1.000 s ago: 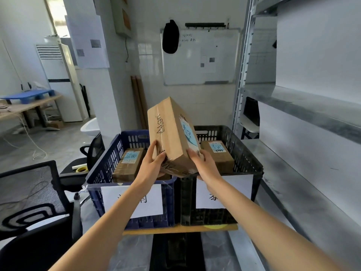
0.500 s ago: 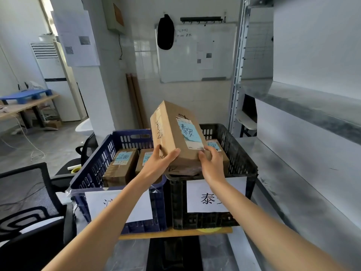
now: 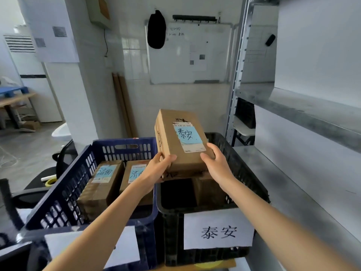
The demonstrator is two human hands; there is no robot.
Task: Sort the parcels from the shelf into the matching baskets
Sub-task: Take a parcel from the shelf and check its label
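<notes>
Both hands are gripping one cardboard parcel point(image 3: 181, 153) and holding it in the air above the rear half of the black basket point(image 3: 170, 241), tilted with its labelled face toward the camera. The left hand point(image 3: 158, 169) is clasping the parcel's lower left corner, its thumb lying across the top face and its fingers curling underneath, out of sight. The right hand point(image 3: 216, 165) is gripping the lower right corner, thumb on the top face and fingers wrapping the right edge. A blue note point(image 3: 187, 134) on the parcel is showing the handwritten characters 泰安, and the white sign point(image 3: 218, 231) on the front of the black basket is showing the same characters in print. A second brown parcel point(image 3: 207, 190) is lying inside the black basket, partly hidden beneath the held one. The blue basket point(image 3: 72, 188) is standing just beside the black one on its left, the two walls touching or nearly so, and is holding two parcels with blue notes, one on the left point(image 3: 101, 184) and one to its right point(image 3: 134, 173), the latter partly covered by the left forearm. A metal shelf point(image 3: 283, 182) is running along the right side.
</notes>
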